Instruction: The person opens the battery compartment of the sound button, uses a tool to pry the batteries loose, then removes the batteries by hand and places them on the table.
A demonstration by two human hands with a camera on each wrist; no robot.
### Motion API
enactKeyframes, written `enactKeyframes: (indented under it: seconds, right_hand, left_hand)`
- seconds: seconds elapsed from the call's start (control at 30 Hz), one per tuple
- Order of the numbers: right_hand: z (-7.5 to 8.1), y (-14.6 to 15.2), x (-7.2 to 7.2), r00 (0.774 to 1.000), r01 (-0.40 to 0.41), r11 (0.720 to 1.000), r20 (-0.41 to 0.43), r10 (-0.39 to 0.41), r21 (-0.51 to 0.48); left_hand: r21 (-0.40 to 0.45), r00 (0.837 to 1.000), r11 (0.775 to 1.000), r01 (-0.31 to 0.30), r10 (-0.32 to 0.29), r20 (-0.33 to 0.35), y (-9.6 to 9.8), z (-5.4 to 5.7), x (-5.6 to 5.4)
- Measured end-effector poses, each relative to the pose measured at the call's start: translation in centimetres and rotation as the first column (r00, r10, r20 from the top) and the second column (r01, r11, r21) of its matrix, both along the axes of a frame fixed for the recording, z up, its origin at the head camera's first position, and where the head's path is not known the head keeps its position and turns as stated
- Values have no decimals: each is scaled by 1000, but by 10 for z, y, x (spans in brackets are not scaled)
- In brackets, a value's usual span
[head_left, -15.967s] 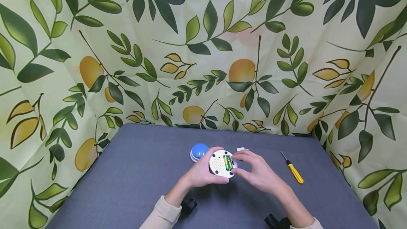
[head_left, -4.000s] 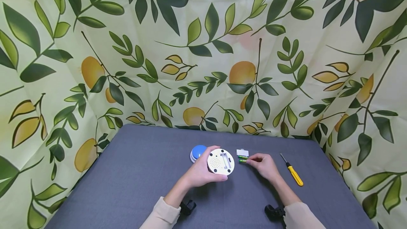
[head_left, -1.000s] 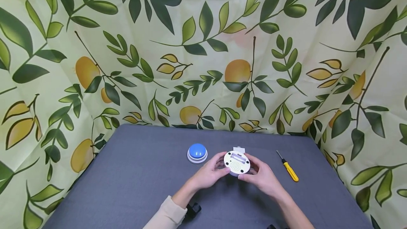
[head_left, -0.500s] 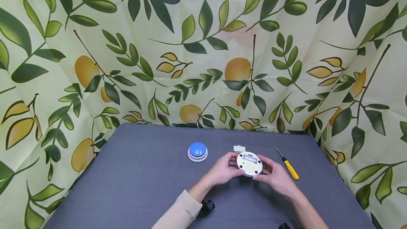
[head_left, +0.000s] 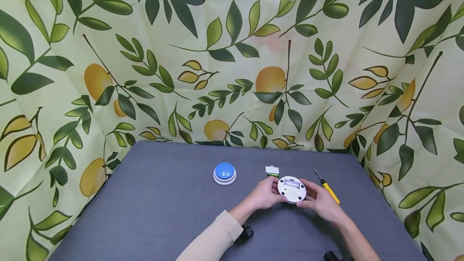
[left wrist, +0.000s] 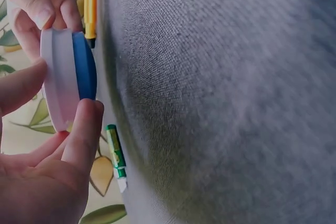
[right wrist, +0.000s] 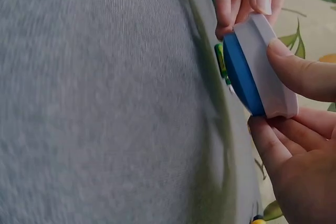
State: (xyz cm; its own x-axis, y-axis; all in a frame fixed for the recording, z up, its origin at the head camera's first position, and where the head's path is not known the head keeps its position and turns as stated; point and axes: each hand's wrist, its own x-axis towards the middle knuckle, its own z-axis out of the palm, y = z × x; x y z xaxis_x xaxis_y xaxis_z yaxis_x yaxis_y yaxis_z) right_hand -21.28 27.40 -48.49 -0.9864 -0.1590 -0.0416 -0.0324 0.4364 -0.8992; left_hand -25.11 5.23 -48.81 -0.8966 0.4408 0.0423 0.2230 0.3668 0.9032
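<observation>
Both hands hold a round white push button with its underside turned up and its blue dome point(left wrist: 85, 69) facing the table. Four is not counted: several dark feet, speaker holes and an open, bare battery slot show on the push button point(head_left: 292, 189) in the head view. My left hand point(head_left: 266, 194) pinches its left edge between thumb and fingers. At the right edge my right hand point(head_left: 320, 202) does the same. Green batteries point(head_left: 273, 175) lie on the table just behind the left fingers, beside a small white battery cover point(head_left: 272, 170).
A second push button point(head_left: 224, 173), dome up, stands on the grey table point(head_left: 163, 200) to the left. To the right of the hands lies a screwdriver point(head_left: 330, 191) with a yellow handle. A leaf-patterned cloth point(head_left: 232, 71) hangs behind and at the sides.
Earlier the batteries sat in the slot; later the right hand held them at the table by the cover. Since then the right hand has gripped the push button, and both hands carried it rightward.
</observation>
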Motion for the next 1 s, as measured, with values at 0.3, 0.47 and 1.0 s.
enactKeyframes:
  seconds: [0.3,0.47,1.0]
  right_hand:
    - [-12,8,-5,1000,-4,999,10,5,-47]
    - [-12,14,-7,999,-18,993,-38,14,-114]
    - [3,16,-2,990,50,995,-137,-38,81]
  left_hand:
    - [-51,999,998,-28,26,-30,9,-3,-1]
    - [-102,996,993,-57,49,-75,15,-1,-3]
    - [-214,994,973,-82,64,-89,-2,15,-3]
